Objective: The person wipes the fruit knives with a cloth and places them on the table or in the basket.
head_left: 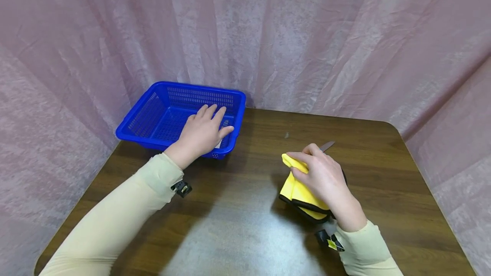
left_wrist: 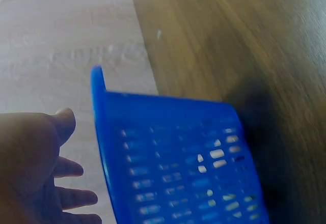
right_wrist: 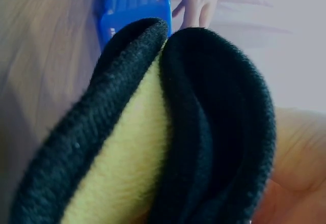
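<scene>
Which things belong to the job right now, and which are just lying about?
Apparently in the job:
yellow black-edged cloth, held by the right hand
blue plastic basket, beneath the left hand

Apparently lying about:
partly hidden knife-like blade
small pale scrap

The right hand [head_left: 327,177] partly hides a grey strip [head_left: 327,145], perhaps a blade; the left hand [head_left: 202,134], something white [head_left: 218,144].

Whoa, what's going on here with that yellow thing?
Someone's right hand is holding a folded yellow cloth with black edges above a wooden table. The left hand, fingers spread, is over a blue basket. A pointed blade pokes out past the right hand.
</scene>
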`<control>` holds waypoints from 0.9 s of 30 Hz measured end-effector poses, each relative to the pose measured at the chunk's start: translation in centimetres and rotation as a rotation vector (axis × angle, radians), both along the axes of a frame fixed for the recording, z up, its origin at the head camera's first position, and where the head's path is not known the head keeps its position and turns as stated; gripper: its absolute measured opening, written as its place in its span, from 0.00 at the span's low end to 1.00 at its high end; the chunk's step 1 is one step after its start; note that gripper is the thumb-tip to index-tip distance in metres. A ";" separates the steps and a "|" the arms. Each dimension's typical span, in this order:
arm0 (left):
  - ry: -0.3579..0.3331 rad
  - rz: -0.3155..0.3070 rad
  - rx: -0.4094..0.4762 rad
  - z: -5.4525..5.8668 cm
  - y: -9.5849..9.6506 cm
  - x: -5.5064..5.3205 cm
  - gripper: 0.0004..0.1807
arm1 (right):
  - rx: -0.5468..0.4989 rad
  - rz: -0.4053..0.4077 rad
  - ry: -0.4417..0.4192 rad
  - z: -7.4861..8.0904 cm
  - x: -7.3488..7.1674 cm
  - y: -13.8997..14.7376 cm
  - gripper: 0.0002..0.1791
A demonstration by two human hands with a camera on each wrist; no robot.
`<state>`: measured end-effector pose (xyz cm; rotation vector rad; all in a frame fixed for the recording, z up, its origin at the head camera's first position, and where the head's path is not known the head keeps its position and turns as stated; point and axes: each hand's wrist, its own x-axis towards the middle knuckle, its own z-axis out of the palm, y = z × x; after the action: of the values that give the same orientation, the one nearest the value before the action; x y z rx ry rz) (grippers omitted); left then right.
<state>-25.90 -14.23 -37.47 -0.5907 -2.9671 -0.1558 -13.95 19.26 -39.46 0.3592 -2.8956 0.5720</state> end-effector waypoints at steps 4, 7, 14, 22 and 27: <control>0.038 -0.021 -0.002 0.2 0.9 0.5 0.40 | 0.002 -0.018 -0.013 0.2 0.1 0.8 0.24; 0.064 -0.043 -0.004 0.3 1.6 0.9 0.40 | 0.002 -0.028 -0.015 0.3 0.3 1.5 0.23; 0.102 -0.091 -0.007 0.5 3.2 1.7 0.40 | -0.001 -0.062 -0.029 0.3 0.6 2.9 0.23; 0.189 -0.148 -0.001 0.6 4.8 2.6 0.40 | -0.007 -0.090 -0.027 0.1 0.9 4.1 0.23; 0.217 -0.173 0.003 0.4 5.9 3.0 0.40 | -0.017 -0.106 -0.035 0.1 1.0 4.8 0.24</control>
<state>-22.86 -8.31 -37.03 -0.8090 -2.7055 -0.1033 -12.94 24.06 -39.35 0.1942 -2.9193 0.5907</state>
